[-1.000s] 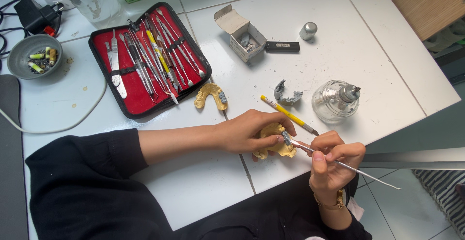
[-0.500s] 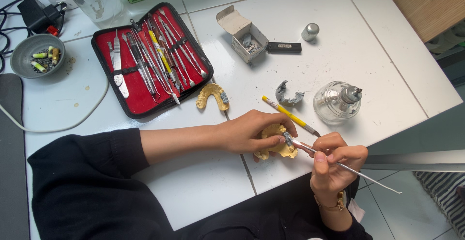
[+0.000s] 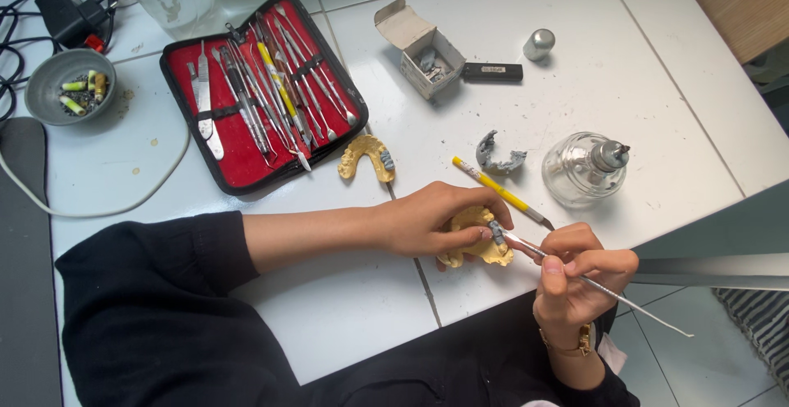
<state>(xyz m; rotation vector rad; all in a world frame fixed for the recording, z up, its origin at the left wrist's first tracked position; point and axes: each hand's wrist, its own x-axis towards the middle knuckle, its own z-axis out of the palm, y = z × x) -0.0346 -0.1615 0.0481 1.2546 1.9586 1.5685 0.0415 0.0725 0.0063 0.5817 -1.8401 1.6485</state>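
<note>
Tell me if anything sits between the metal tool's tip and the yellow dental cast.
Nothing visible does. The left hand holds the yellow dental cast on the table; the right hand grips the thin metal tool, whose tip already meets the cast's grey part.

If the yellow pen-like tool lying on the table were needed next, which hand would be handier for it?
Probably the right hand: the yellow tool lies just above it. But it holds a thin metal tool, and the left hand grips the yellow teeth mould.

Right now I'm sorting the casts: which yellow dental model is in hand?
The yellow dental model under the left hand, near the table's front edge. The other model lies untouched beside the red instrument case.
</note>
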